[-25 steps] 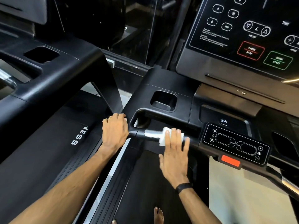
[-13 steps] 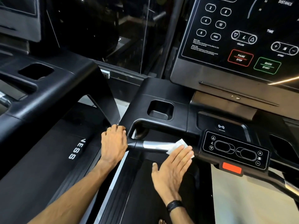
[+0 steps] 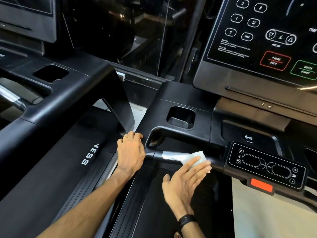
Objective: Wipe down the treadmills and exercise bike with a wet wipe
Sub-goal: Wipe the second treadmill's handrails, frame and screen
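- Handlebar duty right now: the right hand (image 3: 184,182) presses the wet wipe (image 3: 193,158) against the treadmill's front crossbar (image 3: 173,155), fingers straight and together, nothing pinched.
- Wipe sits where the silver sensor section meets the black part, at about 9 o'clock from the small control pad (image 3: 265,165).
- Left hand (image 3: 131,152) rests curled over the bar's end at 9 o'clock from the wipe, looks like bracing.
- Next move, I'd guess: slide along the bar, then the pad and cup holder (image 3: 181,117), so keep firm, even pressure.
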